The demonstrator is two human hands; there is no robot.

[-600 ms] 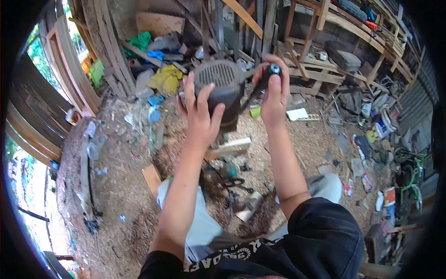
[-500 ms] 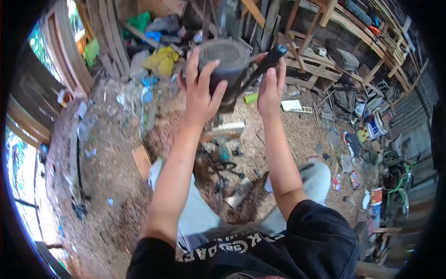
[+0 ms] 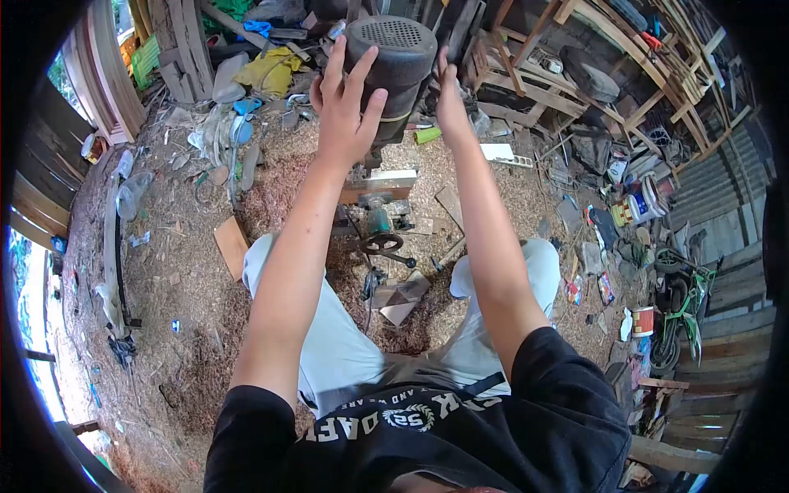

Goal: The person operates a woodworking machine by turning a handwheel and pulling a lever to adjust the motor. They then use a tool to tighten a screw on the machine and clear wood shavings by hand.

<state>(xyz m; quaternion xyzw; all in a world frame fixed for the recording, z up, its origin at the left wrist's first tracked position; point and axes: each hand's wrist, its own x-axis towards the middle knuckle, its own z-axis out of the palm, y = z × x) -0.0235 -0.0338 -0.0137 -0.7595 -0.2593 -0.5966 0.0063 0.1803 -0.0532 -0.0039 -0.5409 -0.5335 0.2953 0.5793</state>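
A dark upright machine with a vented motor housing [image 3: 393,53], like a drill press or mortiser, stands in front of me. My left hand [image 3: 345,111] lies against the housing's left side, fingers spread. On the right, my right hand [image 3: 452,103] is at the machine's dark lever [image 3: 463,34], fingers partly hidden and seemingly closed around it. Below the housing, a wooden piece [image 3: 378,191] rests crosswise beneath the tool end. Nearer me are a green machine part [image 3: 378,220] and a black handwheel [image 3: 382,244] with a knobbed handle.
Wood chips and scraps cover the floor between my legs. A loose board [image 3: 232,246] lies by my left knee. Wooden racks [image 3: 542,90] stand back right, a green small bike [image 3: 686,312] leans far right, and a yellow bag [image 3: 269,72] lies back left.
The lever has swung up and away, and my right hand has moved with it. My left hand stays on the housing. The view has shifted, showing the handwheel and wooden piece more clearly.
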